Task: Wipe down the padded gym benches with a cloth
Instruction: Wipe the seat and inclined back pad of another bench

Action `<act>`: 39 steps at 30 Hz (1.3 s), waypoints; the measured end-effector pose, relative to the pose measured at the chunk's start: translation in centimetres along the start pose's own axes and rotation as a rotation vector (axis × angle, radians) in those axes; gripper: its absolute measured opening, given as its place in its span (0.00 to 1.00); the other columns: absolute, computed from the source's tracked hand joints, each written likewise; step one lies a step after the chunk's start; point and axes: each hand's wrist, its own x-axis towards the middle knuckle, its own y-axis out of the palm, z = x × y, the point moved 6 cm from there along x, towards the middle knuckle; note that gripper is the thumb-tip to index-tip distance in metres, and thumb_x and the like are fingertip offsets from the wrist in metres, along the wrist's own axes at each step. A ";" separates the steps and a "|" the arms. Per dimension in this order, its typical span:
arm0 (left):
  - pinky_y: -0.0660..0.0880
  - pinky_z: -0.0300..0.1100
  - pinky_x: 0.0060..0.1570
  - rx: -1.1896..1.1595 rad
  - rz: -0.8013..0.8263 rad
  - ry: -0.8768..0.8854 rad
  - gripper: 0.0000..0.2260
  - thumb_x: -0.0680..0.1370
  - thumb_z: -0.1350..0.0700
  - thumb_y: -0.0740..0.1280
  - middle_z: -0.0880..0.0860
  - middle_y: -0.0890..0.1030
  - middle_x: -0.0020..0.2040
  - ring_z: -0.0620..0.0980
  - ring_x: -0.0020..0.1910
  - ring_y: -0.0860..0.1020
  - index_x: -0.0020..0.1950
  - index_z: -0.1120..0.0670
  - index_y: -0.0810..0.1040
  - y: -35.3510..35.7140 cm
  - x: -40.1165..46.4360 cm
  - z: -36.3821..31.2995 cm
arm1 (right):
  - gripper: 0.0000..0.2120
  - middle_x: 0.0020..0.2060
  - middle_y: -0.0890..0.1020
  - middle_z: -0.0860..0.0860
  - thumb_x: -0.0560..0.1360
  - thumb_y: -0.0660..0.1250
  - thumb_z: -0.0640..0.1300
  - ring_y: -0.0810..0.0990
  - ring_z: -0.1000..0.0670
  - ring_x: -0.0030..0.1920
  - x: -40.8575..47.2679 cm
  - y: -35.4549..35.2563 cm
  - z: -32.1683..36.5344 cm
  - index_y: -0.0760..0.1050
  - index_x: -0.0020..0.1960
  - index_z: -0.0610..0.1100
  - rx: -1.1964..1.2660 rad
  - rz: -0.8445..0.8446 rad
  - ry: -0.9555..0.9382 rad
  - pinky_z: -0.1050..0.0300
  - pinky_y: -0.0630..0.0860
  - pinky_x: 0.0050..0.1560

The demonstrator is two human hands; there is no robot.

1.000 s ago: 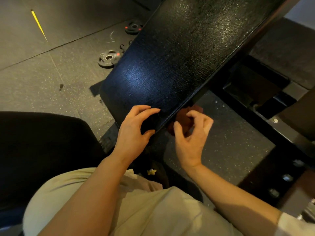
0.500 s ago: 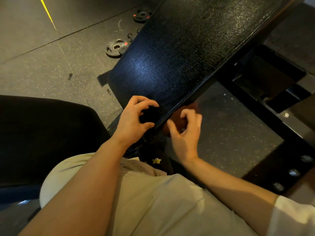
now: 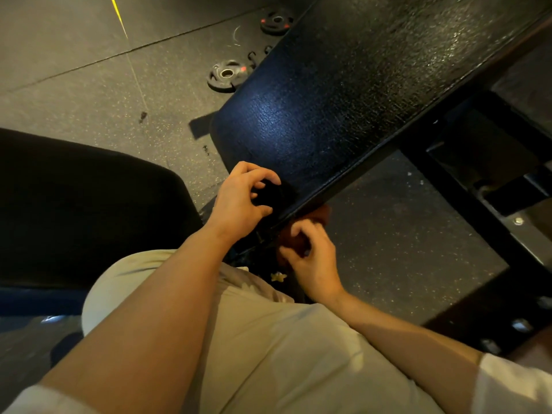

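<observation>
A black padded bench back [image 3: 343, 100] slants from the upper right down to the middle. My left hand [image 3: 239, 198] curls over its near lower corner, fingers and thumb closed on the dark pad edge. Just below that edge, my right hand [image 3: 313, 261] is closed on a reddish-brown cloth [image 3: 322, 213], which is pressed against the underside and side of the pad. Most of the cloth is hidden by the pad and my fingers. A second black pad [image 3: 74, 204], the seat, lies at the left beside my leg.
Two small weight plates [image 3: 226, 76] [image 3: 276, 22] lie on the speckled rubber floor beyond the pad. The bench's black steel frame [image 3: 478, 189] with bolts runs along the right. A yellow floor line [image 3: 119, 16] is at the top left.
My right hand has drawn back toward me along the pad's lower edge, closing tighter on the cloth. My left hand's fingers have curled in at the corner. The view has shifted right.
</observation>
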 end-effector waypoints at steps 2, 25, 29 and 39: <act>0.72 0.32 0.47 -0.011 0.003 -0.007 0.23 0.65 0.70 0.77 0.46 0.69 0.51 0.48 0.51 0.75 0.49 0.46 0.77 0.0 0.0 0.1 | 0.21 0.47 0.73 0.51 0.66 0.74 0.31 0.74 0.58 0.46 -0.4 -0.7 0.0 0.71 0.46 0.54 0.021 -0.005 0.010 0.62 0.71 0.46; 0.75 0.39 0.48 0.024 -0.034 -0.072 0.19 0.66 0.67 0.77 0.49 0.71 0.53 0.47 0.51 0.74 0.53 0.52 0.80 -0.5 -0.2 0.1 | 0.14 0.44 0.77 0.46 0.65 0.77 0.38 0.76 0.50 0.46 1.1 -0.1 3.9 0.78 0.48 0.46 -0.098 -0.068 -0.460 0.68 0.70 0.47; 0.75 0.40 0.47 0.015 -0.032 -0.082 0.20 0.65 0.67 0.78 0.48 0.70 0.52 0.47 0.50 0.74 0.52 0.52 0.80 -0.4 -0.3 0.1 | 0.15 0.44 0.77 0.48 0.64 0.77 0.35 0.75 0.55 0.46 0.6 -0.5 0.8 0.79 0.47 0.44 -0.177 -0.020 -0.386 0.69 0.71 0.47; 0.75 0.40 0.47 0.048 -0.039 -0.081 0.19 0.66 0.67 0.78 0.47 0.69 0.52 0.47 0.49 0.73 0.51 0.50 0.79 -0.3 -0.1 0.0 | 0.13 0.45 0.75 0.47 0.67 0.75 0.36 0.75 0.52 0.43 0.3 0.1 2.1 0.76 0.48 0.43 -0.221 0.058 -0.481 0.65 0.70 0.41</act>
